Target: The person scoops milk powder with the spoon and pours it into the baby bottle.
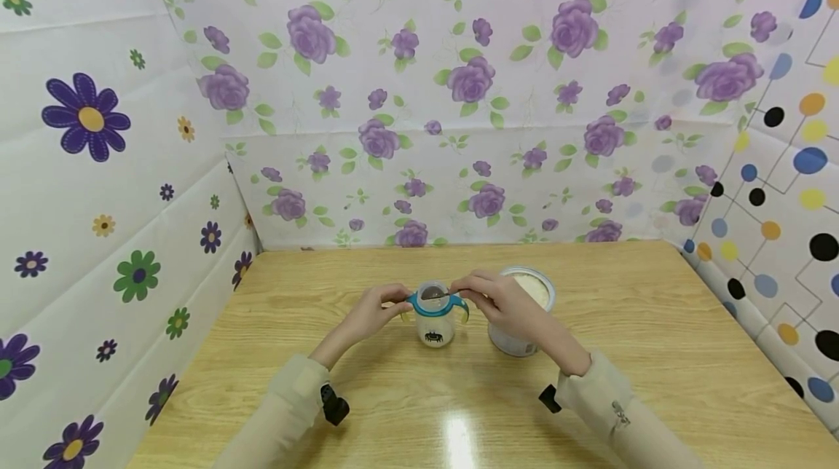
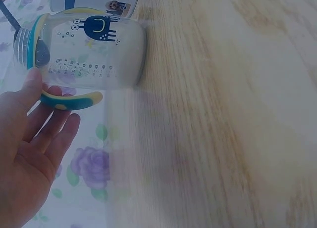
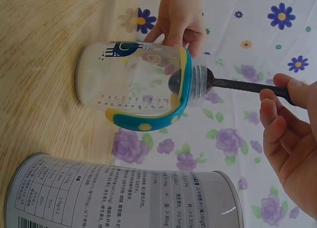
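right hand (image 1: 496, 299) in tight, thumb and fingertips pinched the slim shaft of a dark long-handled spoon (image 3: 247, 85), its rounded bowl inside the neck of a clear see-through bottle (image 1: 435, 333), and over on the other side the left hand (image 1: 372, 314) pinched the top of a curved teal-and-yellow handle (image 2: 72, 103), lower fingers slightly spread! the bottle stood upright between both hands on a pale wooden table (image 1: 380, 411), and just beside it, partly behind the right hand, stood a printed cylindrical can (image 3: 124, 198), open-topped, with cream-coloured powder (image 1: 534, 288) inside!
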`<control>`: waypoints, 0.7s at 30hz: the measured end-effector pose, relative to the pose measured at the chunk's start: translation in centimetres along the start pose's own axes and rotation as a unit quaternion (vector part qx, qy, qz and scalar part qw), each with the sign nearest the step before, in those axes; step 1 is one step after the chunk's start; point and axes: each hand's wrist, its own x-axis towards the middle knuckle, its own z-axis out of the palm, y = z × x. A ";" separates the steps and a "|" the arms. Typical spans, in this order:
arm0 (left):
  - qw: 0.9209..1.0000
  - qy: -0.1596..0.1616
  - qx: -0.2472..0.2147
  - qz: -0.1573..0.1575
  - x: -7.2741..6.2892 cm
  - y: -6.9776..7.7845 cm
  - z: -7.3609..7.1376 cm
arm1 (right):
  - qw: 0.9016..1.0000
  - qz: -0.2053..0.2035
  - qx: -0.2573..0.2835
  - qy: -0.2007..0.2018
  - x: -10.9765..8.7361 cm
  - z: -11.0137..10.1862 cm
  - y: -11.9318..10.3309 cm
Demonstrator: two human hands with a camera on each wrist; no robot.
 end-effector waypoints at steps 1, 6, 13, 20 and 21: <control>1.000 0.000 0.000 0.000 0.0 0.0 0.0 | 1.000 0.001 0.001 0.001 0.0 0.0 0.0; 1.000 -0.001 -0.002 -0.006 0.0 0.1 0.0 | 1.000 0.010 0.006 0.009 -0.1 -0.1 0.0; 1.000 0.001 0.001 0.001 -0.1 0.3 0.0 | 0.999 0.023 0.009 0.042 0.0 -0.4 -0.1; 1.000 0.001 -0.006 0.014 -0.1 0.5 -0.1 | 0.997 0.034 0.019 0.072 0.2 -0.5 0.0; 1.000 0.000 -0.009 0.012 0.0 0.5 -0.1 | 0.996 0.040 0.023 0.076 0.2 -0.5 0.1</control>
